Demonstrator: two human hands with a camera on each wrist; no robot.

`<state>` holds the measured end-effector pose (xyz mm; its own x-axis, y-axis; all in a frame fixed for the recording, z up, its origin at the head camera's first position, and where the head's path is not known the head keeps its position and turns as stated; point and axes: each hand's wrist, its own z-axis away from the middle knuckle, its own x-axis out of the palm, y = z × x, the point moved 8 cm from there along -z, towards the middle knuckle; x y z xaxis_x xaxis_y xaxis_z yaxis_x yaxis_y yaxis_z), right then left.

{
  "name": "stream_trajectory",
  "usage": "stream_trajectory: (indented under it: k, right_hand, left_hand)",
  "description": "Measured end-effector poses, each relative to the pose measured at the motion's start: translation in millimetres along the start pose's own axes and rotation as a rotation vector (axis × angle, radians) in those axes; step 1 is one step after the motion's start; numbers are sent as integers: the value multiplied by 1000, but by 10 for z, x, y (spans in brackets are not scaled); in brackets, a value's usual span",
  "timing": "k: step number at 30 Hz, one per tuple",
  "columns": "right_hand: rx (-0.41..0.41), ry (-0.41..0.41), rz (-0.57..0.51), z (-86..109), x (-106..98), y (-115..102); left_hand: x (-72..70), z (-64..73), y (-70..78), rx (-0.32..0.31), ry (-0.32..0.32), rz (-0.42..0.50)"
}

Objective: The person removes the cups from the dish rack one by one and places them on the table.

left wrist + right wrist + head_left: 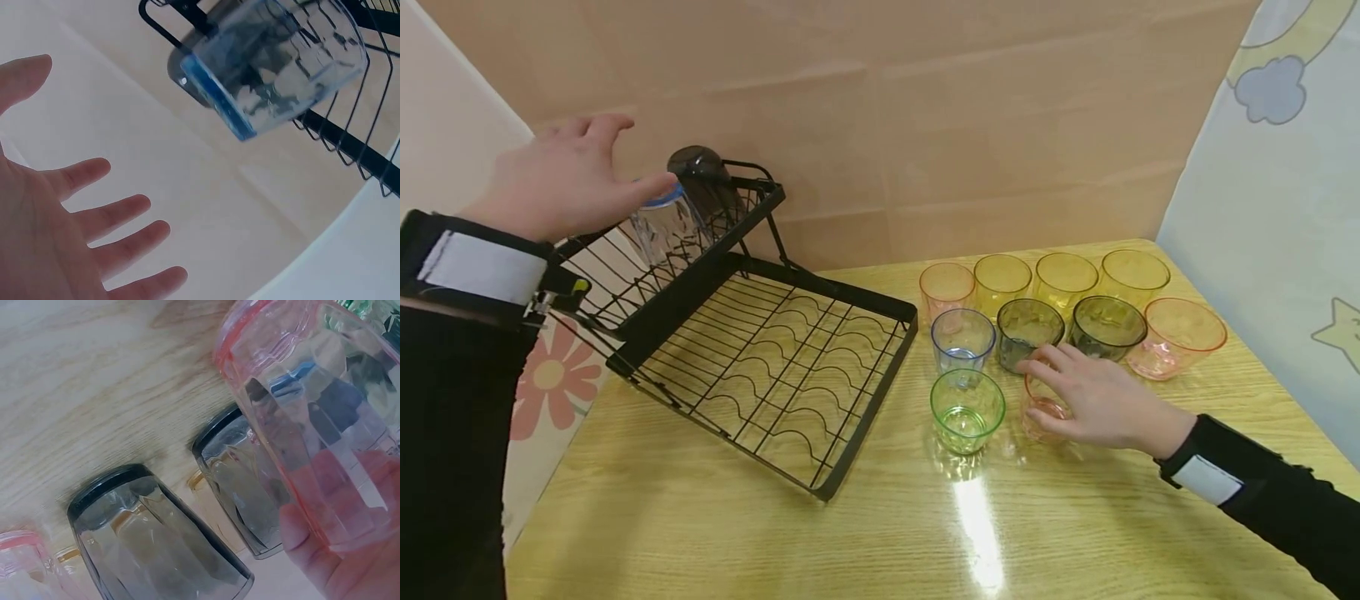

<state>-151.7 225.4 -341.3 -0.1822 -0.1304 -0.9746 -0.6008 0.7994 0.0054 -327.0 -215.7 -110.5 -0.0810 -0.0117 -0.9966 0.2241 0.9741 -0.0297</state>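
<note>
My left hand is raised over the upper tier of the black dish rack, fingers spread. Near its thumb, a clear glass with a blue rim stands upside down on that tier, beside a dark grey glass. The left wrist view shows a gap between the fingers and the blue-rimmed glass. Over on the table, my right hand holds a pink glass near its rim, thumb and fingers on opposite sides. A green glass stands to its left.
Behind the right hand stand a blue-rimmed glass, two dark glasses, several yellow glasses and two more pink ones. The rack's wire lower tier takes up the table's left half. A backdrop rises behind.
</note>
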Motion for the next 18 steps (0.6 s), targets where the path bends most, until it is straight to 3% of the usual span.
stream_trajectory:
  k: [9, 18]
  right_hand:
    - [-12, 16, 9, 20, -21, -12]
    - [-125, 178, -17, -16, -301, -90]
  left_hand:
    - [-56, -80, -165, -76, -23, -25]
    - [-9, -294, -127, -64, -85, -23]
